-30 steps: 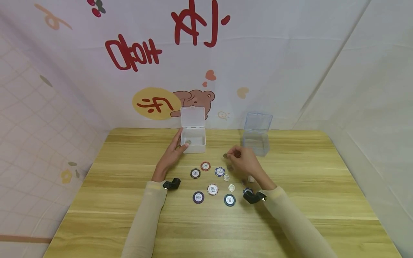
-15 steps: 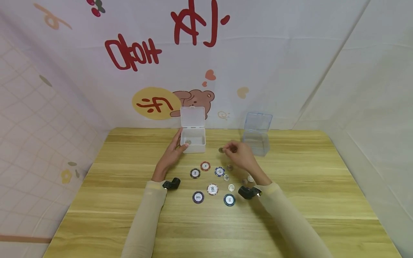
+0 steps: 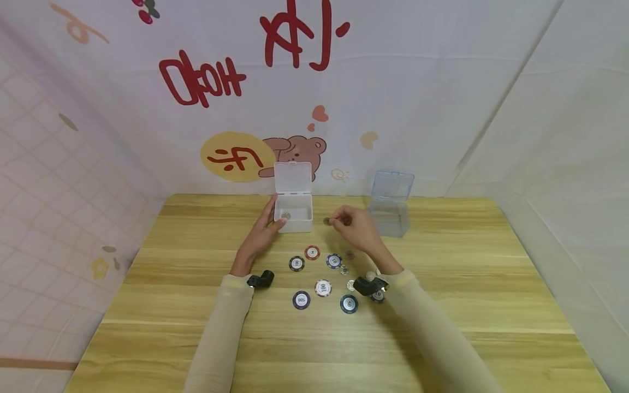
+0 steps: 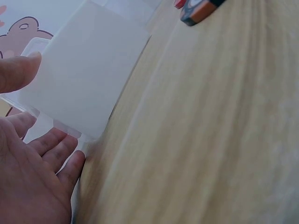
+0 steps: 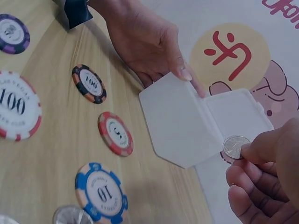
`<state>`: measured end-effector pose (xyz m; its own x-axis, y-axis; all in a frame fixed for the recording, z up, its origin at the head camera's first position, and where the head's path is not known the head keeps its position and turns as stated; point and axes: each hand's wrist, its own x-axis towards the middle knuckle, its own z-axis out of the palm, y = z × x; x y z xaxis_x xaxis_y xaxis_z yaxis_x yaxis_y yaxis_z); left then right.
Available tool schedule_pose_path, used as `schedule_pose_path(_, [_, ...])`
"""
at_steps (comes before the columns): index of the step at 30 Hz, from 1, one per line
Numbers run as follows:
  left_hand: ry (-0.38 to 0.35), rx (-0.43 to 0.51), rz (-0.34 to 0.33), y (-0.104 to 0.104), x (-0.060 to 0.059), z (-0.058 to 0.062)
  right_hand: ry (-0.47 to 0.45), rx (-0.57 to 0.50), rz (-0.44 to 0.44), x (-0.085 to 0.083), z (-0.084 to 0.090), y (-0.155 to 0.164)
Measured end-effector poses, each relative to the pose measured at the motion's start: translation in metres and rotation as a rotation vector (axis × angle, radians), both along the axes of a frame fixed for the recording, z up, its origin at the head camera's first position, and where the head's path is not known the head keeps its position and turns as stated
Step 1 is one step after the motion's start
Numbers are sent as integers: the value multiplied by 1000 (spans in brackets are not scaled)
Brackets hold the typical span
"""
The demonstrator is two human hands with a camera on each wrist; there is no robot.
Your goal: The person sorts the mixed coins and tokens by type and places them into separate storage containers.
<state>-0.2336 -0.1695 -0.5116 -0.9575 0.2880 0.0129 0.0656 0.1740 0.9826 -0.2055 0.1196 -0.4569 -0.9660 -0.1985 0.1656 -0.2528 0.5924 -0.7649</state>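
Observation:
My right hand (image 3: 357,228) pinches a silver coin (image 5: 236,147) between thumb and forefinger, the other fingers curled beneath. It is held up just right of a white plastic box (image 3: 295,225), whose lid stands open. At the box's left side is my left hand (image 3: 261,236), gripping it with the thumb over the front rim and the fingers along the side wall. Inside the box, near that thumb, lies another coin (image 3: 286,216). In the left wrist view the left thumb (image 4: 21,72) lies against the white wall.
A clear box (image 3: 390,221) with a raised bluish lid stands behind the right hand. Nearer lie poker chips, among them a red one (image 3: 312,252), a blue one (image 3: 334,261) and a purple one (image 3: 301,300). Several coins, one of them silver (image 3: 344,269), lie under the right forearm.
My right hand has carried the pinched coin leftward and away from me, closer to the white box. The left hand and both boxes have stayed in place.

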Motion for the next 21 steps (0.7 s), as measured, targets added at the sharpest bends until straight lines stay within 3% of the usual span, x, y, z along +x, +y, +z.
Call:
schedule_pose_path(10, [-13, -7, 7, 1, 0, 1, 52, -14, -2, -7, 11, -10])
schedule_pose_path(17, [-48, 2, -20, 3, 9, 23, 25, -30, -3, -13, 17, -15])
schedule_pose_path(21, [-26, -8, -8, 2, 6, 16, 19, -52, -5, -18, 19, -19])
